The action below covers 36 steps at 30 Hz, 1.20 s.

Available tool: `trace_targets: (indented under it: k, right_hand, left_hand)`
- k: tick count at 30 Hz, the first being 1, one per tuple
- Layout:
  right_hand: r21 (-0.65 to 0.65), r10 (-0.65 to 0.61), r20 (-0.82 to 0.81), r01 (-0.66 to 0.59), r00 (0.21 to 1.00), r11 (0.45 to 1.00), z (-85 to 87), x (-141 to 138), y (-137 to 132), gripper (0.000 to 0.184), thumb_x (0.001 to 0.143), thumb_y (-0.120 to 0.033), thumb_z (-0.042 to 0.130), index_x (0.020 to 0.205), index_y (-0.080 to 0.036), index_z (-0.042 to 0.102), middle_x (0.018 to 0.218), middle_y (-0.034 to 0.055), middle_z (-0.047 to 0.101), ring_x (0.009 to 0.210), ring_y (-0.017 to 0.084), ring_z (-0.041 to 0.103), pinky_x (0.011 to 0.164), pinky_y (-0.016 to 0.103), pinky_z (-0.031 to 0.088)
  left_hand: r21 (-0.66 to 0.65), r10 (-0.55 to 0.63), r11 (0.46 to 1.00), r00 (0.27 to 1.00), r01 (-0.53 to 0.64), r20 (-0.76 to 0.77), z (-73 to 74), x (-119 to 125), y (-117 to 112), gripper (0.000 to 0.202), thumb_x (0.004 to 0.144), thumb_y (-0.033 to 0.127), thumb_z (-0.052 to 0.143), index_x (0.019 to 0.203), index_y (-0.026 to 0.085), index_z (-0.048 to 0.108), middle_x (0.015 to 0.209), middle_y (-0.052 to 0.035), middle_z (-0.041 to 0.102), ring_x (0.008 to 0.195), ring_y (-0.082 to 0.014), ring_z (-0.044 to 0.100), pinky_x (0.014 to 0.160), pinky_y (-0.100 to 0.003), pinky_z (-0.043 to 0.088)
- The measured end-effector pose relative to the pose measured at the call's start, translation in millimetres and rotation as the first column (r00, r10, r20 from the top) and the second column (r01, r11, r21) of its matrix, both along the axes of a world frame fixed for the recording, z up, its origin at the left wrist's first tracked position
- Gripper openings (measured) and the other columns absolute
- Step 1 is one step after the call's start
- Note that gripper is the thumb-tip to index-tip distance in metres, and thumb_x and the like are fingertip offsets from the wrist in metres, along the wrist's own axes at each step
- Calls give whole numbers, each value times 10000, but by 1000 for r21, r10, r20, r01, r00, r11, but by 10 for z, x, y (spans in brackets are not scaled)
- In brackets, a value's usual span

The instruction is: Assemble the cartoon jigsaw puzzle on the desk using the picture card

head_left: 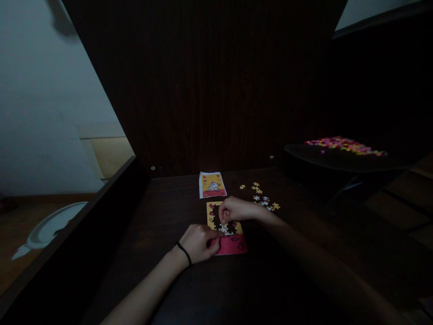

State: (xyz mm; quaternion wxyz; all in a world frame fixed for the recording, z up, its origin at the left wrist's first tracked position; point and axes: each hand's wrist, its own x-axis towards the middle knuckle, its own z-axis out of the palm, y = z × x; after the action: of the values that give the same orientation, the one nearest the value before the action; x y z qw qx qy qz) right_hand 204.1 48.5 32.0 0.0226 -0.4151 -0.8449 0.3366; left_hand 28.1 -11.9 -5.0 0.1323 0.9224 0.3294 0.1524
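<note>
A partly assembled jigsaw puzzle [233, 247] lies on the dark wooden surface, with yellow sides, a pink bottom and a dark gap in its middle. My left hand [199, 243], with a black band at the wrist, rests at its lower left; the index finger stretches onto the white pieces and the thumb is apart. Over the gap, my right hand [237, 209] is closed in a pinch, fingertips down at a white puzzle piece [223, 227], which they partly hide. Loose yellow and white puzzle pieces [259, 191] lie to the right.
Behind the puzzle lies a reference picture [213, 185] of a white animal on yellow and pink. A dark upright panel [209, 90] closes off the back, and a raised edge [84, 225] runs along the left. Colourful small items [345, 145] are heaped on a dark stool-like surface at right.
</note>
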Motion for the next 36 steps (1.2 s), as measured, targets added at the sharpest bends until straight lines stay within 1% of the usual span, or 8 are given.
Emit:
trace_targets:
  k: [7, 12, 16, 20, 23, 29, 33, 36]
  right_hand:
    - [-23, 28, 6, -28, 1000, 999, 37, 17, 3, 166, 633, -42, 539, 704, -119, 668, 561, -23, 587, 526, 69, 501, 499, 165, 361]
    - [-102, -2, -41, -2, 999, 995, 59, 24, 11, 137, 623, -58, 573, 720, -117, 649, 576, -25, 574, 546, 73, 509, 513, 175, 383]
    - [-152, -32, -121, 13, 992, 988, 33, 78, 52, 116, 632, -94, 592, 741, -112, 626, 604, -21, 577, 574, 81, 527, 540, 190, 408]
    - [-130, -36, -167, 14, 985, 991, -13, 152, 106, 126, 645, -143, 595, 766, -121, 623, 634, -15, 585, 592, 85, 530, 559, 202, 416]
    - [-122, -22, -174, 1, 985, 993, -20, 185, 128, 140, 655, -147, 579, 786, -124, 626, 650, -11, 592, 587, 82, 525, 558, 200, 414]
    - [-36, -13, -109, 9, 994, 999, 68, 192, 113, 142, 647, -94, 535, 727, -128, 648, 618, -8, 599, 582, 89, 526, 554, 195, 394]
    - [-55, -47, -90, 42, 995, 998, 129, 202, 104, 129, 642, -110, 542, 713, -122, 649, 594, -14, 586, 565, 90, 515, 541, 195, 383]
    - [-56, -50, -92, 45, 994, 997, 136, 232, 116, 128, 642, -113, 541, 718, -118, 643, 599, -15, 577, 554, 84, 502, 537, 195, 377]
  left_hand:
    - [9, -3, 1000, 1000, 3, -2, 17, 0, -12, 245, 760, 196, 424, 873, 217, 640, 665, -2, 658, 599, -128, 604, 571, -196, 416]
    - [20, -12, 1000, 1000, 12, -14, 54, 0, -18, 265, 770, 211, 417, 929, 221, 629, 659, -9, 651, 592, -133, 598, 572, -206, 418]
    - [31, -28, 999, 999, 29, -34, 60, -3, -18, 282, 788, 219, 398, 958, 222, 623, 678, -20, 652, 611, -138, 597, 589, -217, 425]
    - [60, -34, 998, 999, 36, -33, 31, -9, -9, 294, 792, 219, 392, 986, 221, 614, 686, -28, 647, 619, -138, 594, 601, -220, 430]
    - [70, -42, 997, 999, 43, -24, 16, -12, -5, 298, 793, 213, 389, 992, 218, 610, 678, -29, 642, 621, -137, 593, 604, -221, 432]
    - [86, -51, 995, 999, 50, 13, 34, -22, -13, 306, 802, 219, 380, 1020, 207, 594, 690, -35, 645, 620, -136, 591, 590, -223, 433]
    - [128, -45, 991, 997, 37, 60, 40, -35, -10, 273, 790, 194, 391, 953, 184, 610, 642, -23, 631, 569, -122, 562, 554, -211, 412]
    - [165, -30, 986, 996, 17, 80, 44, -44, -3, 247, 786, 179, 387, 880, 172, 616, 617, -16, 621, 551, -119, 548, 540, -211, 402]
